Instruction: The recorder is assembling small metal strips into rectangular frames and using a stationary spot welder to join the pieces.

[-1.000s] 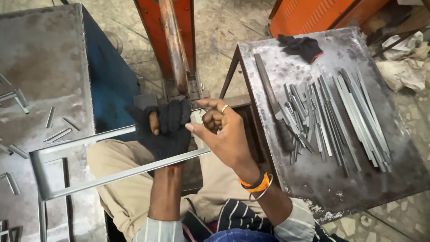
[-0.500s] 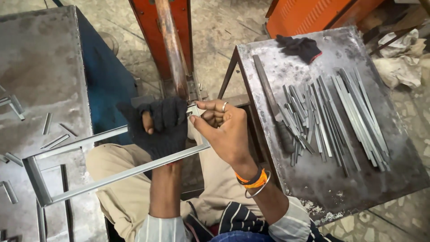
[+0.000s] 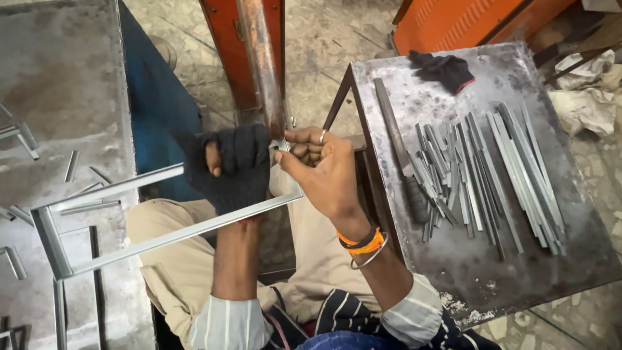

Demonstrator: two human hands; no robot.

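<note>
While both hands meet at mid-frame, the scene reads:
Left hand [image 3: 236, 170]: in a dark glove, fingers wrapped tight round the metal frame [image 3: 162, 220].
Right hand [image 3: 321, 172]: bare, fingertips pinching the frame's right corner beside the glove.
Metal frame: a long flat rectangle, slanting from centre to lower left, over the lap.
Rusty bar [image 3: 262, 65]: upright, just above the hands.
Desk [image 3: 479, 279]: right of frame, carrying metal strips [image 3: 492, 175], a file [image 3: 398, 146] and a spare glove [image 3: 444, 68].
Left desk [image 3: 58, 78]: scattered short offcuts.
</note>
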